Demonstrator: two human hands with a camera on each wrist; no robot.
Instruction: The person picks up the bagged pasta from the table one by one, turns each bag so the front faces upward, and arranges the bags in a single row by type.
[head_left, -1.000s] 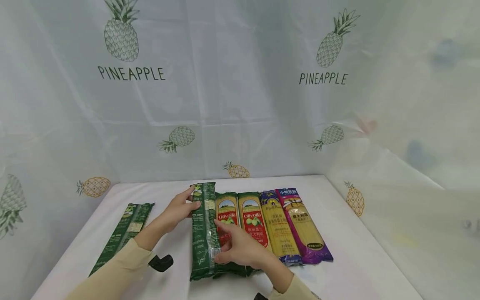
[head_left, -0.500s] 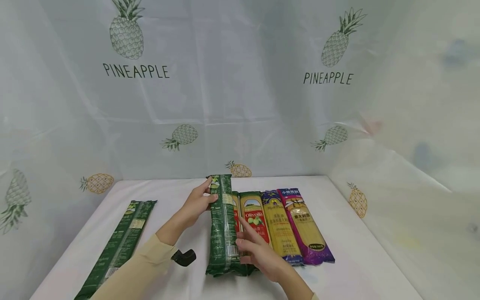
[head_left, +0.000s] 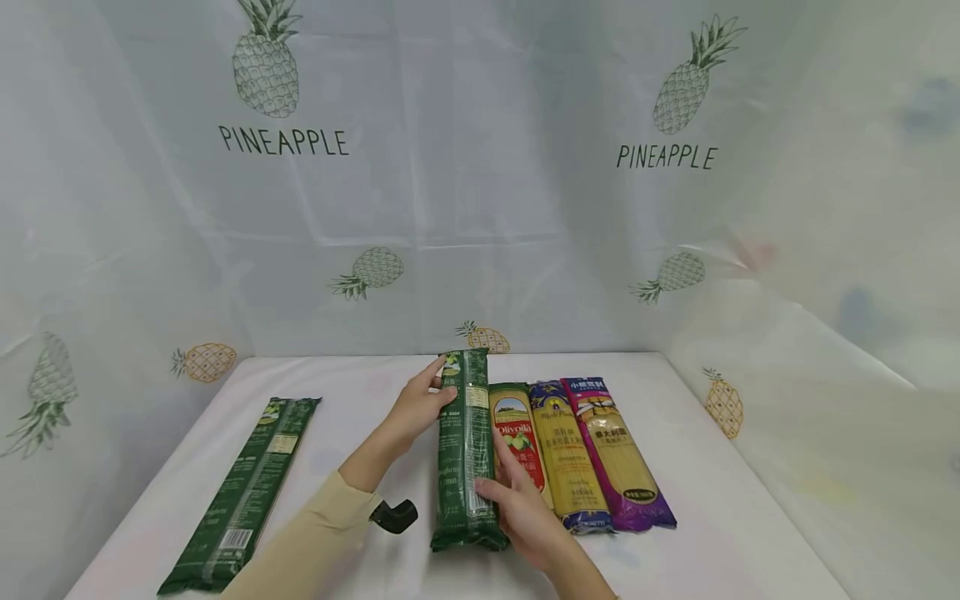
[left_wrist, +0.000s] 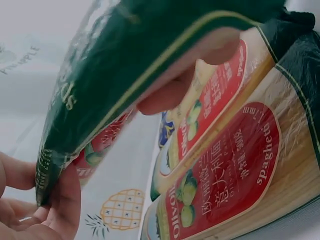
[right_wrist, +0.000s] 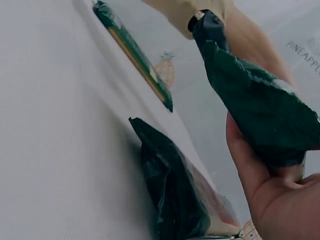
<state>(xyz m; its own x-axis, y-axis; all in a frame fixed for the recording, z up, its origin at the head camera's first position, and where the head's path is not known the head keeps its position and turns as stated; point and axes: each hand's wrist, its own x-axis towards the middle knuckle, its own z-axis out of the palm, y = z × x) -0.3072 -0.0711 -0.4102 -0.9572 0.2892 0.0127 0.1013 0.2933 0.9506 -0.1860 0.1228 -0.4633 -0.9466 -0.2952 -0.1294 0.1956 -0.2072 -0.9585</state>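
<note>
Both hands hold a green pack of spaghetti (head_left: 463, 454), its printed back with the barcode facing up in the head view. My left hand (head_left: 420, 408) pinches its far end, with thumb and fingers on either side in the left wrist view. My right hand (head_left: 521, 508) grips the near right edge, thumb on top and fingers underneath. Raised over the row, the pack hides one red-labelled spaghetti pack (left_wrist: 225, 170) from the head view. Another red-labelled pack (head_left: 517, 437) shows just to its right.
Right of these lie a yellow-and-blue pasta pack (head_left: 570, 458) and a purple-edged pasta pack (head_left: 618, 458), side by side. A separate green pack (head_left: 243, 496) lies back-up at the left of the white table (head_left: 360, 375). A pineapple-print curtain (head_left: 480, 167) stands behind.
Both hands have carried the green spaghetti pack rightward, so it now covers the leftmost red-labelled pack. My right thumb has come onto its top face. The head view has shifted slightly.
</note>
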